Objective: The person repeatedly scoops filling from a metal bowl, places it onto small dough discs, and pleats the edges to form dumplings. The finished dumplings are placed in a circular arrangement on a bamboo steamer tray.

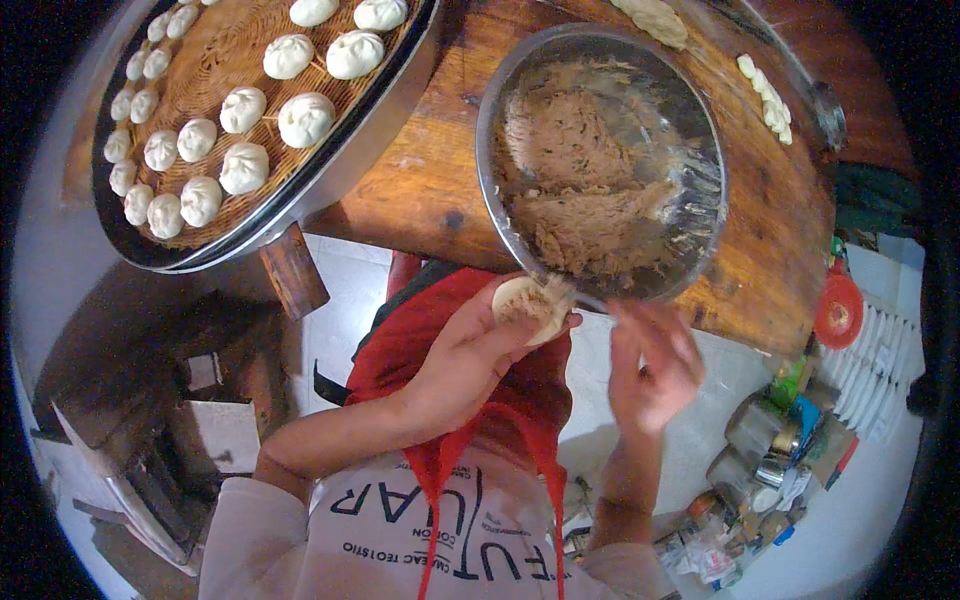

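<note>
My left hand (465, 360) holds a round dough wrapper (536, 300) with some ground filling in its middle, just in front of the near rim of a metal bowl. Blurred by motion, my right hand (652, 360) grips a thin utensil (581, 296), whose tip, bearing filling, is at the wrapper's edge. The large metal bowl (720, 217) contains brown ground filling (577, 165), with smears on its right inner wall. On a round woven tray (217, 67) at the upper left sit many pleated buns (306, 120), mostly along its rim.
The wooden table (765, 277) bears a piece of dough (652, 21) and a row of small dough pieces (765, 97) beyond the bowl. A wooden table leg or block (294, 271) juts below the tray. Jars and packages (757, 465) crowd the lower right, near a red plastic basin (838, 311).
</note>
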A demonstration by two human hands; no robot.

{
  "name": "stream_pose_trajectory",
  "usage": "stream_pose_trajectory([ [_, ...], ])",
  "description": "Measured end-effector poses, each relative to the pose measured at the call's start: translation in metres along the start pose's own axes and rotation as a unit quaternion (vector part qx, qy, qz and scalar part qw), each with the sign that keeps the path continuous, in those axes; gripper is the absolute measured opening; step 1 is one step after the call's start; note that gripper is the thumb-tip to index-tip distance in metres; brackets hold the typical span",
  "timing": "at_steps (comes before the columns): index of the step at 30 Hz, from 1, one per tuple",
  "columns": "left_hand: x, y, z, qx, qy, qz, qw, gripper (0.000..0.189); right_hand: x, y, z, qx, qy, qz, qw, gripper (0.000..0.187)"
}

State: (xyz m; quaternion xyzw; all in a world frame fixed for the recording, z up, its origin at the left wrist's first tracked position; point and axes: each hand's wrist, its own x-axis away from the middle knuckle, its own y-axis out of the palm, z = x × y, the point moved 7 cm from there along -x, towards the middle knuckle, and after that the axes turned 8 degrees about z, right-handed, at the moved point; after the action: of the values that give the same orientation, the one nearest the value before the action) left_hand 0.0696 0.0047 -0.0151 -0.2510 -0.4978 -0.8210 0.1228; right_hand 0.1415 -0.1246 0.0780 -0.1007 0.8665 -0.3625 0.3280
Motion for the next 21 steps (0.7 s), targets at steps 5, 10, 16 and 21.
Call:
stream_pose_trajectory([
  [5, 0.009, -0.001, 0.002, 0.104, -0.033, -0.001, 0.994, 0.038, 0.038, 0.019, -0.029, 0.037, -0.082, -0.030, 0.995, 0.028],
  [10, -0.002, -0.021, 0.004, 0.014, 0.017, 0.090, 0.996, 0.045, 0.027, 0.007, -0.019, 0.079, -0.086, 0.002, 0.993, 0.024],
  [16, 0.002, -0.025, 0.017, -0.007, 0.042, 0.074, 0.996, 0.040, -0.006, -0.009, -0.019, 0.034, -0.086, 0.047, 0.995, 0.026],
  [21, 0.018, -0.021, 0.023, -0.035, 0.084, 0.088, 0.992, 0.036, 0.009, 0.019, -0.042, 0.012, -0.100, -0.017, 0.995, 0.026],
])
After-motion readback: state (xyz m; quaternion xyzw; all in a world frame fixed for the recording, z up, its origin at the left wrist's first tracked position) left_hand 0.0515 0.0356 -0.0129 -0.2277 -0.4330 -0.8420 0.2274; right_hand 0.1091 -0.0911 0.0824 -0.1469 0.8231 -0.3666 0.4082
